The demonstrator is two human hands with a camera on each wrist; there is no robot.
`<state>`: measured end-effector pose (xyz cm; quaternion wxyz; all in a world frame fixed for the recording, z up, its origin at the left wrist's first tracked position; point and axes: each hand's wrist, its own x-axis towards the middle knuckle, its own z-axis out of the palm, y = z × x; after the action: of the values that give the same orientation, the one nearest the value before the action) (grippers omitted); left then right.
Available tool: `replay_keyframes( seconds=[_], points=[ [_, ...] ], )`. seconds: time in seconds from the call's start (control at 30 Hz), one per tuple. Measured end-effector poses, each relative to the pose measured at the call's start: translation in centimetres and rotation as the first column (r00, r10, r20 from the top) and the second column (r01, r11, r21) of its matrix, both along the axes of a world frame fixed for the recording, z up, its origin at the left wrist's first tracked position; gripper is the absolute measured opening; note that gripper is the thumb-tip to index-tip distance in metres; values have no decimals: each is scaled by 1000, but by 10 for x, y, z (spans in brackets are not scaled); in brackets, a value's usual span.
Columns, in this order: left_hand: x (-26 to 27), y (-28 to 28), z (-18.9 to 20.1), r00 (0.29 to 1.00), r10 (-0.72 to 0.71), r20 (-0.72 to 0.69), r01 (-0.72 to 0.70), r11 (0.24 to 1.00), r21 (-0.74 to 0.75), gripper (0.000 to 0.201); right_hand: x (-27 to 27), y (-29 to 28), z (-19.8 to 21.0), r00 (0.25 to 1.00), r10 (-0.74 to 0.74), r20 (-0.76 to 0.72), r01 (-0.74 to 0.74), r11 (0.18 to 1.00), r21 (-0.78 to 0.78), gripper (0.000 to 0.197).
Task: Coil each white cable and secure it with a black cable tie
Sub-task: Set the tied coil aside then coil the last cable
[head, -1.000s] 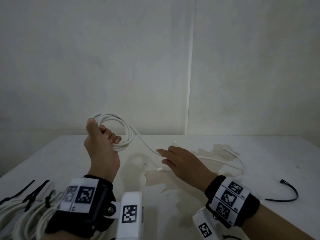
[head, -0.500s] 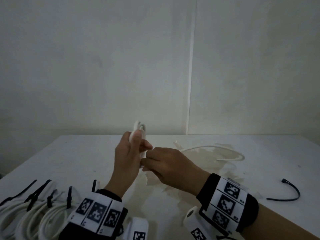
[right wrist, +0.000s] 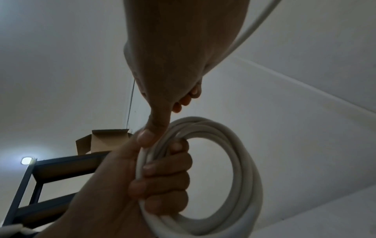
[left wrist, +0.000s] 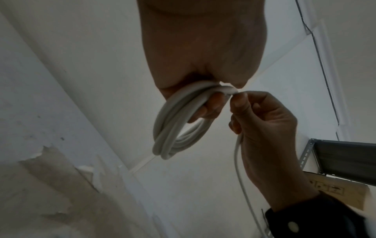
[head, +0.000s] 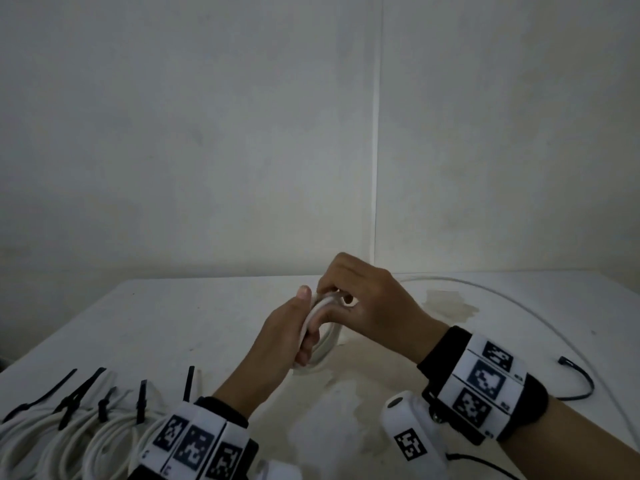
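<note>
Nearest, at the counter's [head: 173,317] near-left edge, lie tied cable bundles [head: 79,434], each cinched with a black tie. Above mid-counter the left hand [head: 287,337] has its fingers [right wrist: 162,169] curled tight round the white cable coil [right wrist: 240,169], held upright. The right hand [head: 367,303] pinches the coil's top strand. Farther right, the loose cable tail [head: 512,299] trails past a black cable tie [head: 578,379].

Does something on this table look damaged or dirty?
Yes. The table has a brownish, peeling patch around the middle, beneath and beyond the hands, where the white surface looks stained and flaked. The cable ties and cables look fine.
</note>
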<state>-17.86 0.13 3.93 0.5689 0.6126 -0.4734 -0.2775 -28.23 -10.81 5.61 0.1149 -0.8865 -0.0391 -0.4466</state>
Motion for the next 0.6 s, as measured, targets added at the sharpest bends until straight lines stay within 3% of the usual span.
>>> replay_keyframes(
  seconds=[0.27, 0.4, 0.6],
  points=[
    [-7, 4, 4, 1000, -30, 5, 29, 999, 41, 43, -3, -16, 0, 998, 13, -67, -3, 990, 140, 32],
    [-7, 4, 7, 994, -14, -104, 20, 999, 51, 44, -2, -19, 1, 995, 14, -95, 5, 980, 198, 28],
    [-4, 2, 17, 925, -6, -379, -32, 995, -93, 42, -1, -17, 7, 995, 17, -98, 21, 927, 375, 26]
  ],
)
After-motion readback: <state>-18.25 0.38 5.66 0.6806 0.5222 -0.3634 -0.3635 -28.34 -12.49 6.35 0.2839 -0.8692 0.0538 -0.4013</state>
